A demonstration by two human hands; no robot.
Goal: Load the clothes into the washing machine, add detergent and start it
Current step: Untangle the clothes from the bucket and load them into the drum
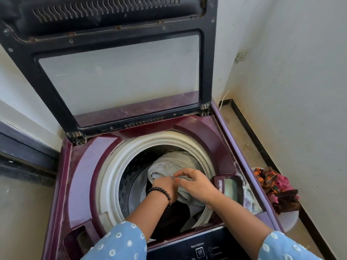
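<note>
A bare white-walled corner with a dark skirting board and a dusty floor holds a maroon top-loading washing machine (78, 166), its glass lid (116, 76) propped upright against the wall beyond the hands. Both hands are down in the mouth of the drum (120, 175), meeting over a pale grey garment (167, 166). The left hand (164, 186), a dark bead bracelet on its wrist, has its fingers curled into the cloth. The right hand (195, 183) lies touching it, thumb and forefinger pinching a fold of the same garment while the other fingers arch loosely above.

The garment bulges up just beyond the fingertips of both hands and trails back under the right palm toward the near rim, so its long axis runs roughly away from the person. A darker piece (174, 214) lies lower in the drum, beneath the left wrist. By my reading the step in hand is pushing this garment down, and both hands are equally placed to do so.

A heap of colourful clothes (276, 186) sits in a white basin on the floor, well out to the right of the right hand, which is clearly the nearer one for fetching it. The detergent compartment (231, 186) is just right of the right hand. The control panel (202, 248) lies under the forearms.
</note>
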